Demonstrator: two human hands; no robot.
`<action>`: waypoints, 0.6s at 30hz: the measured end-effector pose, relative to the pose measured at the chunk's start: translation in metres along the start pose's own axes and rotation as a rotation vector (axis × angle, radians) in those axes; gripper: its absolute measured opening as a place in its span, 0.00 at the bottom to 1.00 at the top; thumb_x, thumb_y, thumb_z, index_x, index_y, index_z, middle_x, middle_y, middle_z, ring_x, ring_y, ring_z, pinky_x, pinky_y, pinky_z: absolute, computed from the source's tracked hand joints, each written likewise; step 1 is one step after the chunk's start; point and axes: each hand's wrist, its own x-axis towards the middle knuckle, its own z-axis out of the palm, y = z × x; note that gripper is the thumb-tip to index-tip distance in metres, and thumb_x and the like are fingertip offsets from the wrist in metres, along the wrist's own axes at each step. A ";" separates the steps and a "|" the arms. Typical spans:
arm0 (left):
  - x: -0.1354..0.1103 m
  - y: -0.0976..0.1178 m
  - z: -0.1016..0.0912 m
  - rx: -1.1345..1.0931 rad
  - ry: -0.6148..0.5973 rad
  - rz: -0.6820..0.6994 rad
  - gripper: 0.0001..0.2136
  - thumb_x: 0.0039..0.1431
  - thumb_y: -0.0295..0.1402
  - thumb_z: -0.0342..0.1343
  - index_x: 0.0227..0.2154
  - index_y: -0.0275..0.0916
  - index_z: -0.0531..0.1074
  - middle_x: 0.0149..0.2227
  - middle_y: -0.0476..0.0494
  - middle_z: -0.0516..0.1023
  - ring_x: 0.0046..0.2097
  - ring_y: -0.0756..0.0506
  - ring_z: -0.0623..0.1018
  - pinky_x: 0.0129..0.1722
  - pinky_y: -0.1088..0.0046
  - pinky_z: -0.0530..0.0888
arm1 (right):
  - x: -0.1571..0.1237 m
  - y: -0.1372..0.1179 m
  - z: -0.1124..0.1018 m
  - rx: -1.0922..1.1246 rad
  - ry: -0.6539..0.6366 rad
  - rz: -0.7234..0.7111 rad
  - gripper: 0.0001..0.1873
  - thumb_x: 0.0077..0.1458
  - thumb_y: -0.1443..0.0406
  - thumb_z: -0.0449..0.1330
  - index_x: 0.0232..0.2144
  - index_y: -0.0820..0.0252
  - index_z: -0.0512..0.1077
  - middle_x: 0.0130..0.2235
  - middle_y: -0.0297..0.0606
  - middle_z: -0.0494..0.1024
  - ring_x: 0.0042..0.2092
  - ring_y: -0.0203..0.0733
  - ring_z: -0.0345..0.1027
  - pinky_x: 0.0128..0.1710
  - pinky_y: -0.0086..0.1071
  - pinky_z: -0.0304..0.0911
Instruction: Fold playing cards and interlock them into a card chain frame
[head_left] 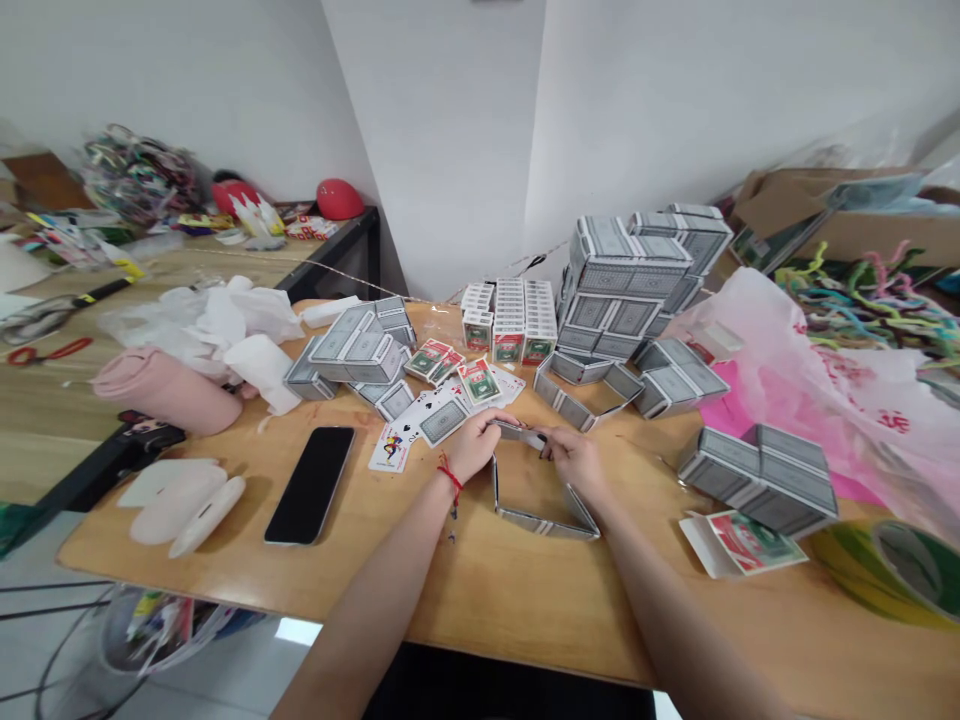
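An angular frame of joined playing cards point(544, 525) stands on edge on the wooden table, its middle hollow. My left hand point(480, 445), with a red string at the wrist, grips its far side near the left corner. On that same far side, my right hand point(574, 460) pinches the cards farther right; a small pale strip shows by its fingertips. A second card frame point(589, 395) stands just beyond my right hand. Loose playing cards point(442, 422) lie spread past my left hand, with a red and green card box point(478, 382) on top.
Blocks built of cards point(622, 290) are stacked at the back right, with more blocks point(360, 345) at the back left. Card boxes point(508, 310) stand in rows between them. A phone point(310, 485) lies left, tape rolls point(885, 565) right.
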 end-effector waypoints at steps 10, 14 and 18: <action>0.001 0.000 0.002 0.013 0.009 0.005 0.11 0.47 0.25 0.50 0.34 0.38 0.73 0.38 0.46 0.76 0.42 0.48 0.73 0.46 0.70 0.68 | 0.000 -0.006 -0.001 -0.003 -0.027 -0.009 0.21 0.49 0.73 0.45 0.42 0.59 0.71 0.22 0.34 0.71 0.26 0.37 0.66 0.29 0.29 0.62; 0.003 -0.004 0.005 -0.021 0.037 0.019 0.10 0.49 0.26 0.51 0.34 0.38 0.74 0.39 0.45 0.76 0.43 0.47 0.73 0.48 0.68 0.67 | -0.001 -0.009 0.001 0.027 -0.039 0.018 0.22 0.49 0.73 0.46 0.43 0.57 0.71 0.23 0.33 0.72 0.27 0.37 0.66 0.31 0.30 0.64; 0.003 -0.006 0.007 -0.029 0.053 0.021 0.10 0.51 0.27 0.50 0.36 0.38 0.73 0.41 0.45 0.76 0.45 0.47 0.73 0.49 0.68 0.67 | -0.002 -0.011 0.004 0.073 -0.069 0.052 0.18 0.52 0.70 0.47 0.42 0.57 0.72 0.24 0.34 0.73 0.27 0.37 0.67 0.31 0.31 0.65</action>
